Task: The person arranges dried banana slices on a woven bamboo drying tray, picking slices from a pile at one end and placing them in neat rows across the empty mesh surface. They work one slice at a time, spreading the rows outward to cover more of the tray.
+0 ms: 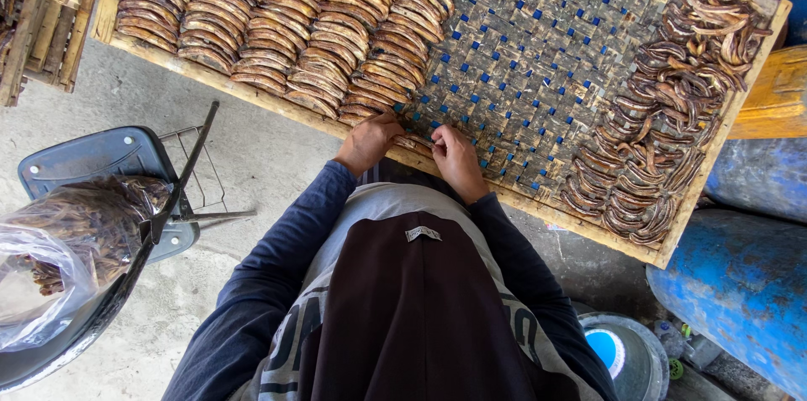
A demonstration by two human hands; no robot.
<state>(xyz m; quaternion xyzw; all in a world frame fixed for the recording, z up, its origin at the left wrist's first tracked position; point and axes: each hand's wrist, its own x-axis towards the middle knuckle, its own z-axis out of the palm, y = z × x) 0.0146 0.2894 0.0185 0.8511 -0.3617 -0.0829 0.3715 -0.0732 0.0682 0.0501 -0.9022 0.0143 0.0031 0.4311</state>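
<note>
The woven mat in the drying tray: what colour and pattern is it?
In the head view, the woven mat is a grey-brown basket weave with small blue squares showing through the gaps.

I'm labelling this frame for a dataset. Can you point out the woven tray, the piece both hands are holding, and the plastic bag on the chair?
woven tray [538,48], head view, bare weave.
dried piece [418,145], head view, its middle between the hands.
plastic bag [50,275], head view, clear front.
</note>
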